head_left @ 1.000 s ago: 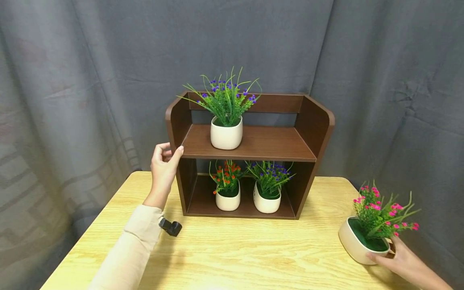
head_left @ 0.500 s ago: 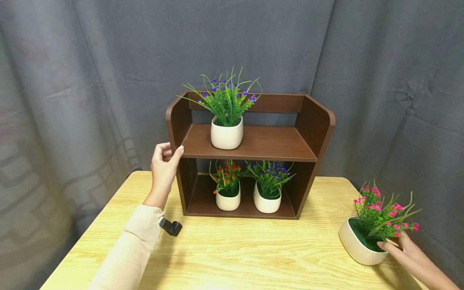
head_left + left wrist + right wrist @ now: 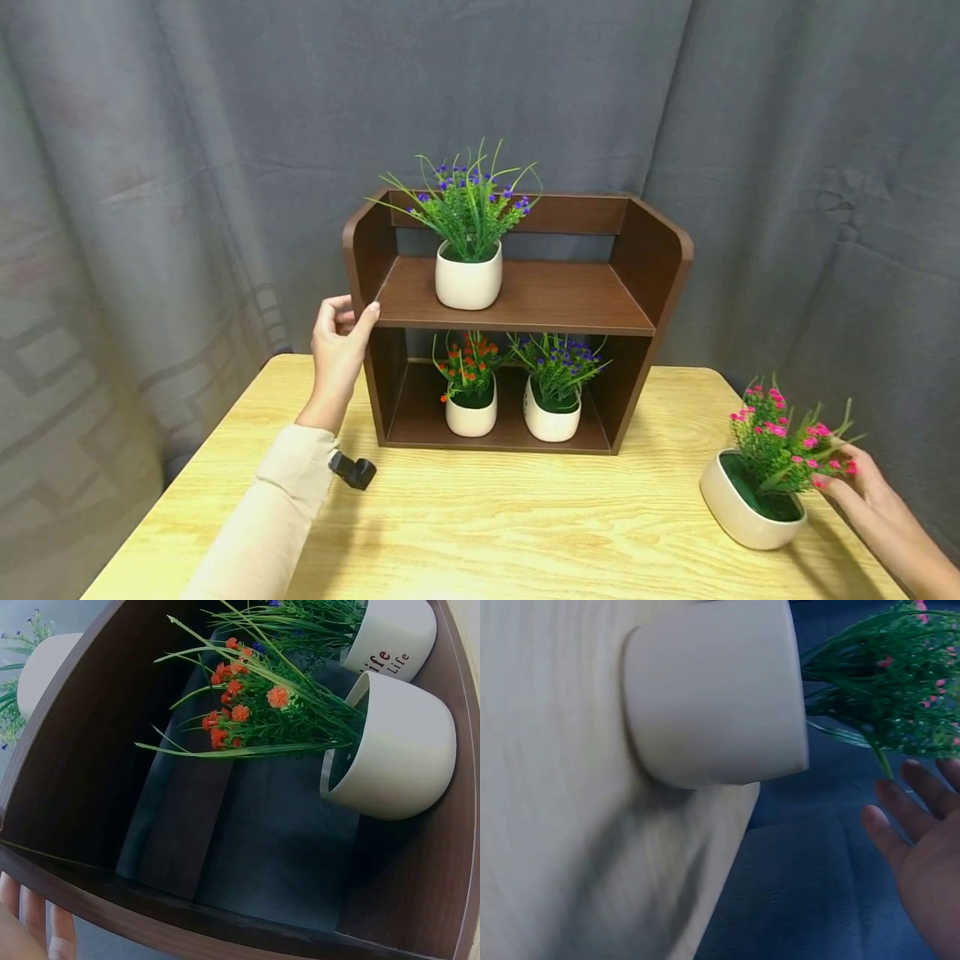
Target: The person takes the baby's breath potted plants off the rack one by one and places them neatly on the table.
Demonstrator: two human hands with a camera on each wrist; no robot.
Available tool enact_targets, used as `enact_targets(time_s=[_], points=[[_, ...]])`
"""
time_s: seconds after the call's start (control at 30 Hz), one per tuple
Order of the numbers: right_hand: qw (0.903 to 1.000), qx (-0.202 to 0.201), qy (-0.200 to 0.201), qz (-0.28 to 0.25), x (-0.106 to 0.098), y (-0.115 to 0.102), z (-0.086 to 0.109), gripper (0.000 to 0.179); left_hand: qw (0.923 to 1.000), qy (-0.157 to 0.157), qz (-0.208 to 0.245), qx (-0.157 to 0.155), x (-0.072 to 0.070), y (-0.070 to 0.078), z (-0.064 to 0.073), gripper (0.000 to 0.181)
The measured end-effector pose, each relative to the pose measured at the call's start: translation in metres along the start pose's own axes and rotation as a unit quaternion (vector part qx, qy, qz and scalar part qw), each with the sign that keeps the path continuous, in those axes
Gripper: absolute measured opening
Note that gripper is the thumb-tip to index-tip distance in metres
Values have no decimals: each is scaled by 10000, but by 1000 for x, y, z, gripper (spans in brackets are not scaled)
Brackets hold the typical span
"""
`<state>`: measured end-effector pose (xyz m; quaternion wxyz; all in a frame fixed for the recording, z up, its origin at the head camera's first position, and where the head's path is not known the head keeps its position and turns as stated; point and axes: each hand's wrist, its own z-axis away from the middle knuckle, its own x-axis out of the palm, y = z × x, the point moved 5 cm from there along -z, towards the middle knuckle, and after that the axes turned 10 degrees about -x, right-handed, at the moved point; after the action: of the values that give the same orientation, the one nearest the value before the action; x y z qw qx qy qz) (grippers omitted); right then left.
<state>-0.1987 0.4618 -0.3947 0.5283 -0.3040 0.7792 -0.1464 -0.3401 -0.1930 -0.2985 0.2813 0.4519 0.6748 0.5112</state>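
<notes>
My left hand [image 3: 336,358] holds the left side panel of a dark brown two-tier wooden shelf [image 3: 570,296], thumb over its front edge and fingers along the outside. At the table's right stands a white pot [image 3: 738,504] with pink artificial flowers [image 3: 776,429]. My right hand [image 3: 870,500] is at the right of these flowers, off the pot, its fingers loosely spread beside the leaves in the right wrist view. On the upper tier sits a white pot [image 3: 468,279] of purple flowers. Below are a pot with orange flowers [image 3: 409,750] and another with purple flowers [image 3: 553,417].
The shelf stands on a light wood-grain table [image 3: 525,517]. Grey curtains [image 3: 262,125] hang behind and on both sides. A small black device [image 3: 352,471] is strapped at my left wrist, over a beige sleeve [image 3: 262,517].
My right hand has let go of the pink-flower pot and moved up to the right of its flowers. That pot stays in place. My left hand keeps still on the shelf.
</notes>
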Motion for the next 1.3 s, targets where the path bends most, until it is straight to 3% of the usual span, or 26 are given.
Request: enact_targets(time_s=[0.13,0.23,0.37,0.67,0.93,1.13,1.3], points=[[9986,-361,369,144,-9,-11,-7,60,10000,-8,-7,24,0,0,0,40],[9915,-1031,789,2,-15,-20,-14,61,10000,-29,11,23,0,0,0,39],[9841,-1433,1038,-181,-19,-30,-23,65,10000,0,63,32,0,-1,-1,38],[9798,-1631,1116,-305,-33,-46,-35,60,10000,12,68,26,0,-2,-2,37],[9735,-1675,1531,-295,-44,-63,-45,58,10000,-12,76,-21,0,-2,-1,38],[9744,-1622,1532,-262,-44,-81,-55,57,9999,25,105,11,0,-1,-1,36],[9688,-1945,1435,-554,-38,-101,-63,57,9999,44,91,-10,0,-1,0,35]])
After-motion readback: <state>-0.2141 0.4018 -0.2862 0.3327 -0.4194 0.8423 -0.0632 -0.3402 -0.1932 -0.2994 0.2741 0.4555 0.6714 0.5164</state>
